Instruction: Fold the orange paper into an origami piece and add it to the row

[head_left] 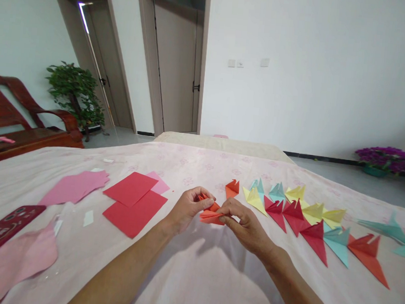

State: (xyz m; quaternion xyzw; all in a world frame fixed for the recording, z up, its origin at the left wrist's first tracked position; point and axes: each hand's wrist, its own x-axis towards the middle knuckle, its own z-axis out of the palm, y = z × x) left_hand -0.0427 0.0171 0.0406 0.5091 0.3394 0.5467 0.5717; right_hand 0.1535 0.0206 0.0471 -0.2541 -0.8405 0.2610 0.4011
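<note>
Between my two hands, above the cloth, is a piece of folded orange paper (213,217) with several layers and a pointed flap. My left hand (191,208) pinches its left side between thumb and fingers. On the other side, my right hand (239,219) grips the right edge with thumb and forefinger. Just beyond my right hand stands a small orange paper crane (232,187). Rows of folded cranes, such as a yellow crane (254,198) and a red crane (314,237), spread out to the right. Flat red paper squares (135,212) lie left of my left hand.
A pale pink flowered cloth (184,283) covers the surface. At left are pink paper sheets (75,187), a dark red patterned case (0,231) and a pink packet (19,261). A larger teal folded piece (390,229) lies far right. Beyond stands a wooden bench (25,113).
</note>
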